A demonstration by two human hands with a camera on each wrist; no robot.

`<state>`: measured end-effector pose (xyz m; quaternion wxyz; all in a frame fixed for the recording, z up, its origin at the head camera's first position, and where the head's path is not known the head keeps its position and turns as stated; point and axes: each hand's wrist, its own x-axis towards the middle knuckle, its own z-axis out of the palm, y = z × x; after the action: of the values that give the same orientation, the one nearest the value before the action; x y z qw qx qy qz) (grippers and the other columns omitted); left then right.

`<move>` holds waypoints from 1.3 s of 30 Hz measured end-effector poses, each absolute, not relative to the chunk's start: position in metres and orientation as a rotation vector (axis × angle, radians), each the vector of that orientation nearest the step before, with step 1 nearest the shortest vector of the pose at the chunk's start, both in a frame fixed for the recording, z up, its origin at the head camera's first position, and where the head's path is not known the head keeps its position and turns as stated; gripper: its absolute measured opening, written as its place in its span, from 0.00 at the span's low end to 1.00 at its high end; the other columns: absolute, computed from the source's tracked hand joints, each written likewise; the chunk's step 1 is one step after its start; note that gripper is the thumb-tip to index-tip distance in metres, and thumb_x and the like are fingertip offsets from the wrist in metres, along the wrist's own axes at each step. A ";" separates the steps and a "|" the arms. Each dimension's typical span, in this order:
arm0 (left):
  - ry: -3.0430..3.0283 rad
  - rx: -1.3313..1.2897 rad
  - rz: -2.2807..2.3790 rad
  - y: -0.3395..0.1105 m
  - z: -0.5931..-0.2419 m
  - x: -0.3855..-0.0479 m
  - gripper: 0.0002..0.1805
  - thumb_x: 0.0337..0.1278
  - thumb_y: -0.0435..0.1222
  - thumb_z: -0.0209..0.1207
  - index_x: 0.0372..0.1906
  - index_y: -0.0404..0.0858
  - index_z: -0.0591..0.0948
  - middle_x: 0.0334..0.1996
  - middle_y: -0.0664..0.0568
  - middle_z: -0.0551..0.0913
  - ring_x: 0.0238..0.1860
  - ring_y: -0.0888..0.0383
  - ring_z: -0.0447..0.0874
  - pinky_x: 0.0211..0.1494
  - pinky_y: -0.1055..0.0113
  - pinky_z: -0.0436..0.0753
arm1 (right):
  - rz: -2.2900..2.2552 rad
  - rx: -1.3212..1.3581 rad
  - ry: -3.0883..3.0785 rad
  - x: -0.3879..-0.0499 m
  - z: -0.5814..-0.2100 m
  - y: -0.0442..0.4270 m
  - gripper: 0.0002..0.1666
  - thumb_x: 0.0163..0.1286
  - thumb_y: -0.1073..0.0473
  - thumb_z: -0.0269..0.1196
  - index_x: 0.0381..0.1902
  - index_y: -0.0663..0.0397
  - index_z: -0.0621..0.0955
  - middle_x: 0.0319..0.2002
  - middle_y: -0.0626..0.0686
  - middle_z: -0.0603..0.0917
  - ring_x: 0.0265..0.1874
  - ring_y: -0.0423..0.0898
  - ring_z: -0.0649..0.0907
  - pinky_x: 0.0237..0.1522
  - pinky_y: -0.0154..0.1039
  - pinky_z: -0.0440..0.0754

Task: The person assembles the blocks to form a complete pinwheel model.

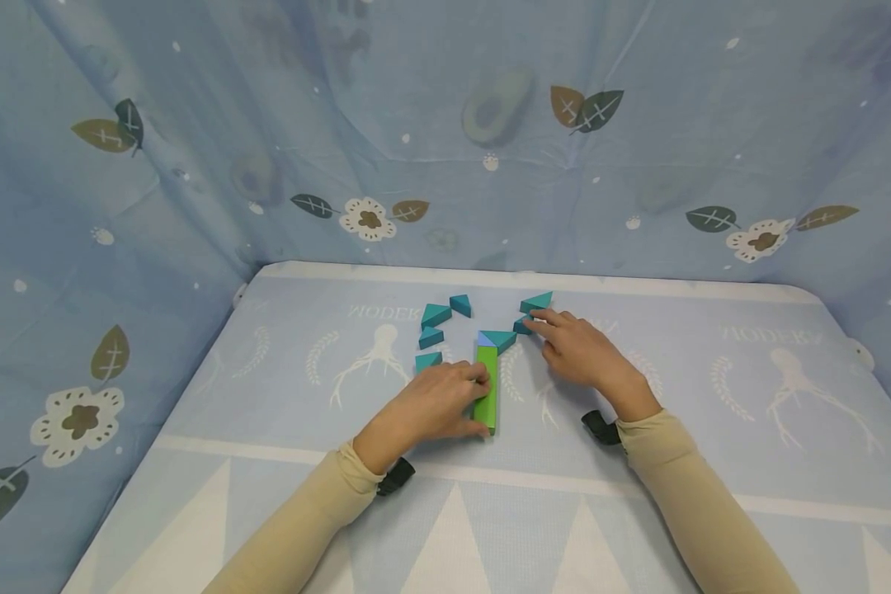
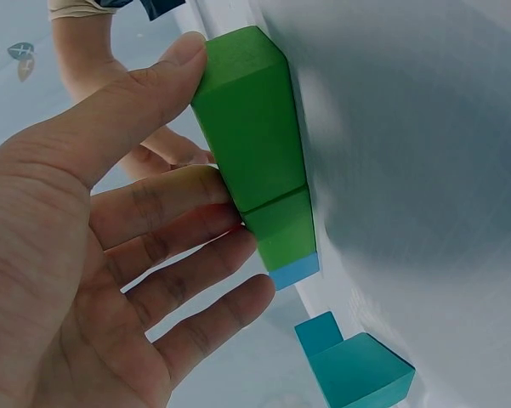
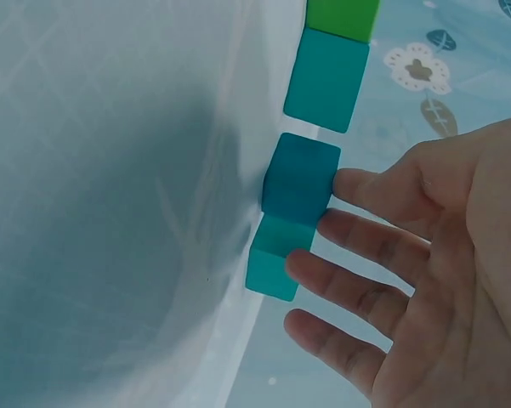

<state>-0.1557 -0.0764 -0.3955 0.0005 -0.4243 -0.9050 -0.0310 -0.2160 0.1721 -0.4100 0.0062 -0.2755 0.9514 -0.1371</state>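
Two green blocks lie end to end, a longer one (image 2: 255,127) and a shorter one (image 2: 285,234). My left hand (image 1: 441,400) rests its thumb at the near end of the longer block, with its fingertips along the side. Beyond the green blocks are a light blue triangular block (image 1: 484,337) and a teal triangular block (image 1: 501,340). My right hand (image 1: 579,348) touches a dark teal triangular block (image 3: 299,174) with thumb and index fingertip. A lighter teal triangular block (image 1: 537,303) adjoins it at the far end, near the middle fingertip.
Left of the green blocks, several teal triangular blocks form a bent row, including a near one (image 1: 426,360) partly behind my left hand and a far one (image 1: 460,305). All lie on a patterned mat (image 1: 252,396). A blue printed curtain (image 1: 445,165) hangs behind.
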 end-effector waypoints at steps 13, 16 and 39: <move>-2.844 -1.333 -0.066 -0.075 -0.397 -0.156 0.32 0.46 0.58 0.70 0.52 0.41 0.85 0.50 0.57 0.81 0.43 0.62 0.79 0.44 0.68 0.80 | -0.417 -0.813 2.963 -0.214 -0.413 0.167 0.27 0.75 0.59 0.52 0.70 0.57 0.70 0.71 0.61 0.67 0.65 0.64 0.72 0.62 0.64 0.70; -2.854 -1.329 -0.057 -0.075 -0.396 -0.155 0.32 0.47 0.58 0.69 0.53 0.41 0.85 0.50 0.56 0.81 0.43 0.62 0.79 0.44 0.68 0.80 | -0.415 -0.818 2.966 -0.214 -0.414 0.166 0.27 0.75 0.59 0.52 0.71 0.56 0.69 0.71 0.61 0.68 0.66 0.64 0.71 0.63 0.64 0.70; -2.853 -1.332 -0.039 -0.075 -0.397 -0.156 0.31 0.47 0.58 0.69 0.52 0.41 0.85 0.50 0.56 0.81 0.46 0.61 0.80 0.46 0.68 0.81 | -0.429 -0.864 2.862 -0.225 -0.408 0.145 0.27 0.77 0.60 0.49 0.72 0.59 0.67 0.72 0.61 0.66 0.70 0.63 0.65 0.67 0.62 0.67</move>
<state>-0.1559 -0.0746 -0.3973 -0.0038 -0.4229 -0.9061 -0.0123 -0.2251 0.1455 -0.4075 0.0605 -0.2856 0.9459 -0.1417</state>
